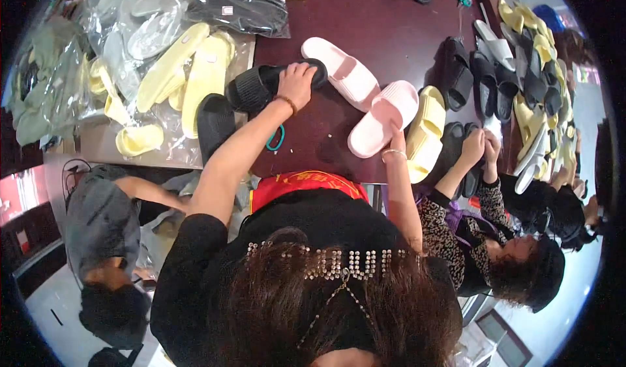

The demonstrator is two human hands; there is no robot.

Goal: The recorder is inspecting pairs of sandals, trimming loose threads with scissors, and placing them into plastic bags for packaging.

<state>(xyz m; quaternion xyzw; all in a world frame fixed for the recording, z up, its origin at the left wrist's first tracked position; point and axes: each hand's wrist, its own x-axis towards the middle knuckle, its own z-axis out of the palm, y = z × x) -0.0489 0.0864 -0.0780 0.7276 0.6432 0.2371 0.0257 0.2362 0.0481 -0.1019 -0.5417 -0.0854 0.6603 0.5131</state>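
Note:
My left hand [297,83] is closed over the heel half of a black slide slipper [249,89] with a ribbed strap. A second black slipper [216,122] lies beside it, partly hidden by my left forearm. My right hand [395,146] grips the side edge of a pale pink slipper [368,137]; its fingers are partly hidden. Another pink slipper [339,64] lies just beyond, apart from both hands. Right of my right hand, yellow slippers [427,129] rest close together on the dark red table [362,8].
Bagged slippers [153,31] and loose yellow slippers [207,80] crowd the left side. Teal-handled scissors [276,139] lie near the table's front edge. Black slippers [458,73] stand at the right, where a co-worker's hands [479,145] are busy. Another person [104,210] sits at lower left.

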